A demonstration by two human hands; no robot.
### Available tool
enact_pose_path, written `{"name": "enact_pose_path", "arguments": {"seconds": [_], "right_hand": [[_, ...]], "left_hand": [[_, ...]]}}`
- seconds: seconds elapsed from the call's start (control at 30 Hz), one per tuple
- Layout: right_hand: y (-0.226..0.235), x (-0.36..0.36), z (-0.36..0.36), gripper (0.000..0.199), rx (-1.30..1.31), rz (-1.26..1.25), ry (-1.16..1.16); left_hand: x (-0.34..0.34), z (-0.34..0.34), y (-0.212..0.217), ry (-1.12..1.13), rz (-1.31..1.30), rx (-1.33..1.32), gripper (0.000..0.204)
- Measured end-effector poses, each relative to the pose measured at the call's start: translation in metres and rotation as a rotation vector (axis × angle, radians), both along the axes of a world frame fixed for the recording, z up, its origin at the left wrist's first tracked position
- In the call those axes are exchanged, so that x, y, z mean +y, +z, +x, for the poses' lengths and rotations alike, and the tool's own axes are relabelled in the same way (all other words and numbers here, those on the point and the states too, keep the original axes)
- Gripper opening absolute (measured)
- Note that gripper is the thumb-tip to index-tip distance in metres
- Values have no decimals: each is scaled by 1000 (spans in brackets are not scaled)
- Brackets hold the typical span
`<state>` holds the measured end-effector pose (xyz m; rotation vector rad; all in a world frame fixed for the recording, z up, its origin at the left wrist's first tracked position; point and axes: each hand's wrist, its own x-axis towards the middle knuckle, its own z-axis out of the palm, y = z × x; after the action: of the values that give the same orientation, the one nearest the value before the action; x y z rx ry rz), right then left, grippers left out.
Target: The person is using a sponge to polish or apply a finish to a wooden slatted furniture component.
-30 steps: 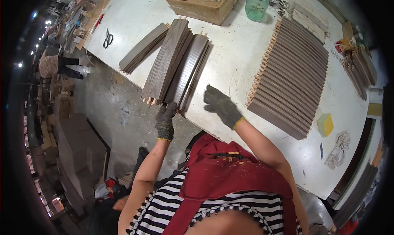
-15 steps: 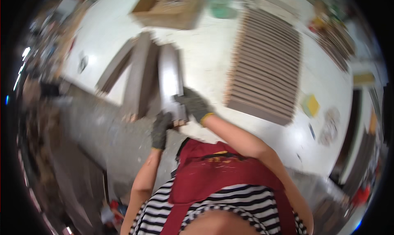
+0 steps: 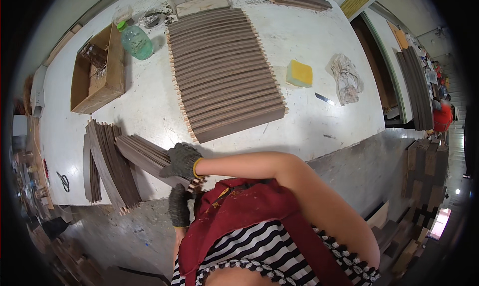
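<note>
Bundle of dark wooden slats (image 3: 144,156) at counter (image 3: 309,121) front edge, near end overhanging. My right grip (image 3: 183,161) clamped over it, left grip (image 3: 178,206) supporting beneath. Risk: loose slats fanning, sliding out, hitting upright stack (image 3: 107,166) alongside.

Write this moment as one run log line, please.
left hand: under bundle end | right hand: gripping wooden slat bundle | table: slat row, sponge

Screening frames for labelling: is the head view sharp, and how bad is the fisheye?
Head view: sharp, no motion blur; even light, soft shadows under the slat bundle in the gloved right hand. Table edge bows strongly; black vignette rings the rim. Left hand also clear.
</note>
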<state>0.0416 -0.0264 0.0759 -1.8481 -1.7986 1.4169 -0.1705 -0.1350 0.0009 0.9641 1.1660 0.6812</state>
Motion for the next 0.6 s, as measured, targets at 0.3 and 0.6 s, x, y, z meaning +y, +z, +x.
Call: {"name": "enact_pose_path", "arguments": {"seconds": [0.3,0.6], "right_hand": [[14,-59,70,63,241,-79,7],[26,-157,192,72,-339,555,173]], "left_hand": [[3,53,77,-371,159,180,29],[8,50,79,7,517,544,104]]}}
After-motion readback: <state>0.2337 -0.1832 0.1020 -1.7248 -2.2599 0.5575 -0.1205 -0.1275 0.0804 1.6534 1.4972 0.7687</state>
